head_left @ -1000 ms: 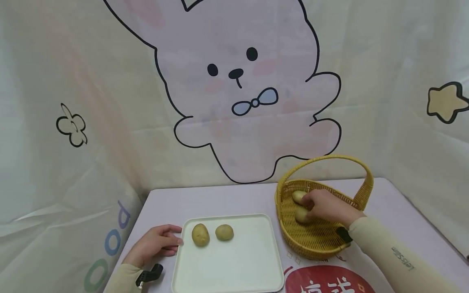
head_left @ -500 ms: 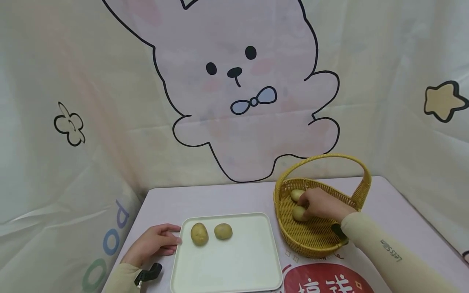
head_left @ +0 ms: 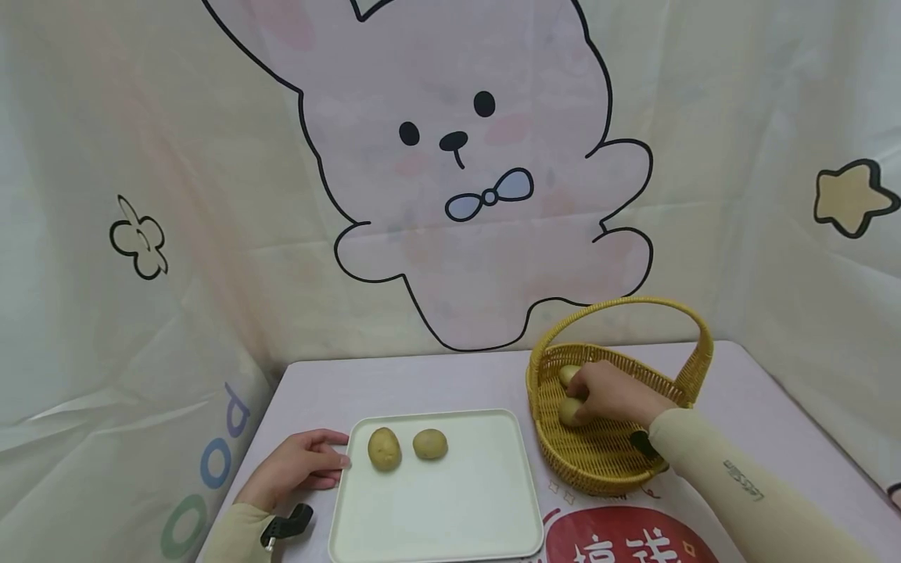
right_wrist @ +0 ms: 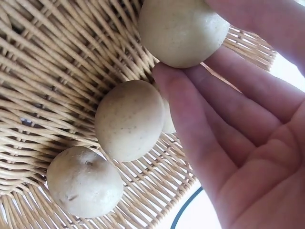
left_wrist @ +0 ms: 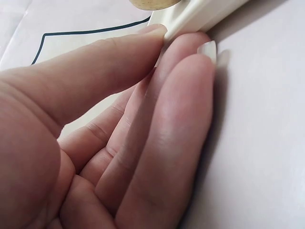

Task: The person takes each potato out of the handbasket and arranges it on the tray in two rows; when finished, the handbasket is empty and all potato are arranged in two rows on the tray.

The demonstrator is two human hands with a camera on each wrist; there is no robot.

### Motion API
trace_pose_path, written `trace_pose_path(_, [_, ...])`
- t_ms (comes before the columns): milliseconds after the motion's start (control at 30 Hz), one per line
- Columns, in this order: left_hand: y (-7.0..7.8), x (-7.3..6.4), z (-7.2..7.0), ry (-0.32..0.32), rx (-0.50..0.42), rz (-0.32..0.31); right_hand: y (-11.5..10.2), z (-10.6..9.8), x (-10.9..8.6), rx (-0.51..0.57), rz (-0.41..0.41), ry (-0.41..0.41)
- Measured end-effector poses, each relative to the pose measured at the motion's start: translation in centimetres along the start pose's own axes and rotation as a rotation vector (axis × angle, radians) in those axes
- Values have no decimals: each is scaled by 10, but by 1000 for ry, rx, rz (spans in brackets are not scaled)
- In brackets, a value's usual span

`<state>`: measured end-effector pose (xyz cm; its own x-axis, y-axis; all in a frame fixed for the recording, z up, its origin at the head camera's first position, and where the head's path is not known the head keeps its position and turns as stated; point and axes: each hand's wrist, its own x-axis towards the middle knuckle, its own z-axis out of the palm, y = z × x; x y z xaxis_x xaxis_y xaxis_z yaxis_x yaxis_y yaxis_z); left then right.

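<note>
My left hand [head_left: 299, 465] pinches the left rim of the white tray [head_left: 450, 516], thumb on top and fingers against its outer side, as the left wrist view shows close up. Two potatoes lie near the tray's far edge, a larger potato [head_left: 384, 450] and a rounder potato [head_left: 430, 444]. Inside the wicker basket [head_left: 605, 461], my right hand [head_left: 619, 393] holds a potato [right_wrist: 183, 31] between thumb and fingertips. Beside those fingers in the right wrist view sit a speckled potato [right_wrist: 129, 120] and a dented potato [right_wrist: 85, 182]; another is mostly hidden behind the fingers.
The basket's tall arched handle [head_left: 633, 301] rises over my right hand. A red printed patch [head_left: 629, 536] marks the tablecloth in front of the basket. Behind the table hangs a cloth backdrop [head_left: 704, 234] with cartoon drawings.
My right hand has shifted slightly left inside the basket, and the nearer potato at its thumb has moved a little left with it. My left hand keeps its place on the tray rim.
</note>
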<state>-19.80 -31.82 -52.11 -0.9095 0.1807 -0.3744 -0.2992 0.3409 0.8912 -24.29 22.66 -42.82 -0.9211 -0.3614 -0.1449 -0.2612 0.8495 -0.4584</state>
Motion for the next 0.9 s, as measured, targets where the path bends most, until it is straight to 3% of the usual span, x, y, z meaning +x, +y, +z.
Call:
trace_pose_path(400, [-4, -1, -2, 17, 15, 1, -28, -11, -46, 101, -9, 188])
trace_pose_path(567, [-5, -2, -2, 21, 17, -4, -46, 5, -66, 181, -67, 285])
trace_pose_path(667, [-4, -2, -1, 25, 18, -9, -59, 17, -73, 235, -90, 300])
trace_pose_path(900, [1, -1, 2, 29, 27, -19, -88, 51, -63, 303, -151, 272])
